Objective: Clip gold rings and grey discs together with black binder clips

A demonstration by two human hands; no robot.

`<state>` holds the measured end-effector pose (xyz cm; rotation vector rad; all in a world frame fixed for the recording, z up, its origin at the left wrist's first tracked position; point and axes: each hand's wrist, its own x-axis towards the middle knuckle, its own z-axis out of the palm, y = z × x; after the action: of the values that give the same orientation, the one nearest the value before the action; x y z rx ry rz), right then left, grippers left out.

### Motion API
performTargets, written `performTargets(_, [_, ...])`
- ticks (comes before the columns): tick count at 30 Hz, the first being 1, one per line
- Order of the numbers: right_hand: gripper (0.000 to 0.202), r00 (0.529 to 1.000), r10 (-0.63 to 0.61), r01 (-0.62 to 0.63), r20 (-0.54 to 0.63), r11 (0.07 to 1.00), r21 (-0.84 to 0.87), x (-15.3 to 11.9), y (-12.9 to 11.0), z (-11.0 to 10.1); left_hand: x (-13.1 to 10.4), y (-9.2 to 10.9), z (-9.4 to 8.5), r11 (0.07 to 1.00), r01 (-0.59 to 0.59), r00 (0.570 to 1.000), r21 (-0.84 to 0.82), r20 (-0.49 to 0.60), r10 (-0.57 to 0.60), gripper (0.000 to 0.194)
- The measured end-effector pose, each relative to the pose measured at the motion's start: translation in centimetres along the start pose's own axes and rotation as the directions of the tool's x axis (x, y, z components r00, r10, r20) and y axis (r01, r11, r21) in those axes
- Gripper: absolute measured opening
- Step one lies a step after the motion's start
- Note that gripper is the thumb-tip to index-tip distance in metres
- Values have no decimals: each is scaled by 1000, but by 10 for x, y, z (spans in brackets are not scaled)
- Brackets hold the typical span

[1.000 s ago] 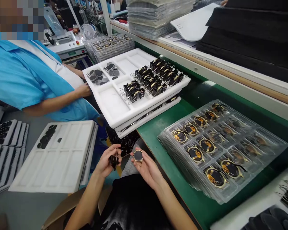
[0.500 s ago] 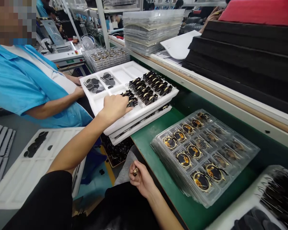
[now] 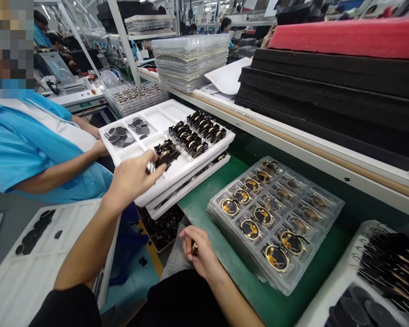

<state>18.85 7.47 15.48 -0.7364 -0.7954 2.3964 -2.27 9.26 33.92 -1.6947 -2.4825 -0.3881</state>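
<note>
My left hand (image 3: 129, 179) is over the near left edge of the white foam tray (image 3: 122, 156), thumb and fingers closed round a dark clip piece (image 3: 150, 168), partly hidden and blurred. Beside its fingertips, black clips (image 3: 167, 152) fill part of a compartment. Low in the middle, my right hand (image 3: 199, 254) is curled round a small gold-coloured part (image 3: 194, 247), mostly hidden by the fingers. To its right, a stack of clear plastic trays (image 3: 313, 268) holds round gold-rimmed watch parts (image 3: 275, 256) with black faces.
A person in a blue shirt (image 3: 54, 150) has hands at the tray's far left edge. Grey discs (image 3: 119, 136) lie in the tray. Another foam tray (image 3: 68, 240) is lower left. Clips and discs (image 3: 361, 304) fill a lower right tray. Black foam sheets (image 3: 327, 91) are stacked behind the green table (image 3: 204, 204).
My left hand has drawn back from the clips toward the tray's near left edge. My right hand stays low with its fingers curled. The whole view has shifted.
</note>
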Motion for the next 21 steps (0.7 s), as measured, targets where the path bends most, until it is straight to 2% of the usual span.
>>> performTargets(2, [40,992,-120,125,48,985,-119,0,-4,2,-35,-1,-3,980,-38,991,-196,122,63,33])
performTargets(4, [59,976,-198,212,89,960,-181,1,-5,4,-69,0,4,938,-43,956,-344,257,139,28])
performTargets(5, [61,973,-210,226,100,954,-199,1,-4,6,-84,0,11,916,-28,935,-400,314,166,26])
performTargets(7, [47,976,-199,213,83,951,-222,4,0,9,-108,-2,30,857,49,903,-513,389,181,22])
performTargets(9, [44,980,-198,199,27,953,-230,6,6,13,-127,-7,52,742,182,895,-645,421,147,20])
performTargets(12, [55,972,-230,213,-50,951,-224,7,15,20,-152,-17,87,477,369,897,-798,440,42,28])
performTargets(15, [54,973,-225,206,-55,949,-239,7,23,27,-173,-16,119,250,386,922,-888,376,-91,36])
performTargets(17, [51,969,-234,215,-73,954,-209,7,27,33,-183,-8,135,167,338,928,-926,299,-221,39])
performTargets(19, [49,958,-266,248,-107,956,-154,6,27,37,-189,-2,147,135,303,907,-943,243,-343,40])
performTargets(21, [49,943,-297,283,-149,953,-109,4,22,37,-195,-4,155,95,297,885,-950,237,-400,39])
